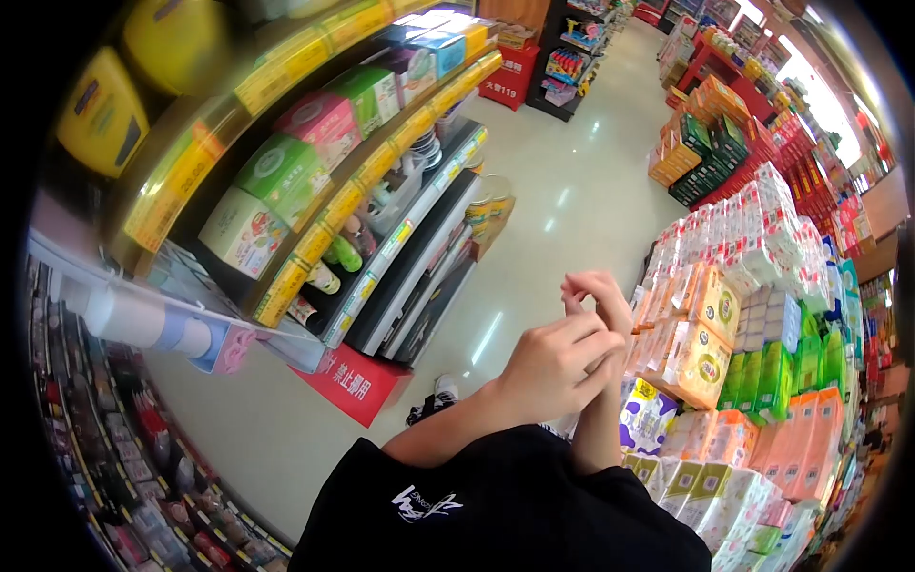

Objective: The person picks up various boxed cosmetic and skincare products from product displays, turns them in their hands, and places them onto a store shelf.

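The left hand (pixel 564 360) curls near the wrist of the loosely bent right hand (pixel 604 294), perhaps steadying it (whether either pinches anything, one cannot tell), beside tissue packs (pixel 688 355) stacked for easy reach.

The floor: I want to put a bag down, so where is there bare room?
The widest bare patch is the floor beyond the left hand and right hand, between the shelves and the stacked packs. Another lies between the red sign and the goods at lower left. The shelves' upper rows and the stacks are crowded.
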The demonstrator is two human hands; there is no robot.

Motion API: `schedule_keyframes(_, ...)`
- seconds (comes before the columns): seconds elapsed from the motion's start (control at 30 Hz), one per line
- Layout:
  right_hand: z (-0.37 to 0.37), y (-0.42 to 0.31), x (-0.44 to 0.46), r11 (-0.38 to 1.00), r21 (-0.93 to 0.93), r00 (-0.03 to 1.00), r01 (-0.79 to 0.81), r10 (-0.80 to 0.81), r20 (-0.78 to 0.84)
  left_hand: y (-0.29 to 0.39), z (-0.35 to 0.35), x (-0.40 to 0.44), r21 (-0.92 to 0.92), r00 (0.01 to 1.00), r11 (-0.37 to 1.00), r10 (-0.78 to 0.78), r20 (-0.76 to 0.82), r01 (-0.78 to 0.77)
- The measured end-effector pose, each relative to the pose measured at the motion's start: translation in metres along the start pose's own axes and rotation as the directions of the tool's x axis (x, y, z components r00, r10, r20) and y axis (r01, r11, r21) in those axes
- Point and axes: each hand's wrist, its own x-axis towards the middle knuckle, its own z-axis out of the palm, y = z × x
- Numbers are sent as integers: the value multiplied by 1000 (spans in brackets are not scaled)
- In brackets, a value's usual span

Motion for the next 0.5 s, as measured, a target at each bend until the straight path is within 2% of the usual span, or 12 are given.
schedule_keyframes(0.07,-25,2,-9,897,441,989,-36,-31,145,4,6,1,-324,992,940,-84,97,111)
schedule_keyframes(0.13,-41,-14,-12,638,755,971,-148,-51,234,5,8,-2,-639,962,723,-152,226,264)
schedule_keyframes(0.17,-47,-16,-18,574,800,962,-178,-70,264,5,7,4,-598,968,779,-48,247,191)
schedule_keyframes(0.27,-50,-16,-29,671,717,943,-190,-80,324,26,21,5,-604,944,773,21,330,194)
schedule_keyframes(0.3,-57,-25,-35,738,638,940,-220,-14,340,22,31,6,-598,944,800,153,291,54)
schedule_keyframes(0.4,-81,-66,-53,879,367,923,-306,178,342,19,50,-9,-611,919,769,81,385,188)
schedule_keyframes(0.43,-81,-61,-55,824,486,932,-291,129,339,23,50,-10,-613,903,747,41,428,257)
schedule_keyframes(0.5,-73,-38,-61,667,698,947,-261,38,318,29,62,-11,-600,930,787,98,353,145)
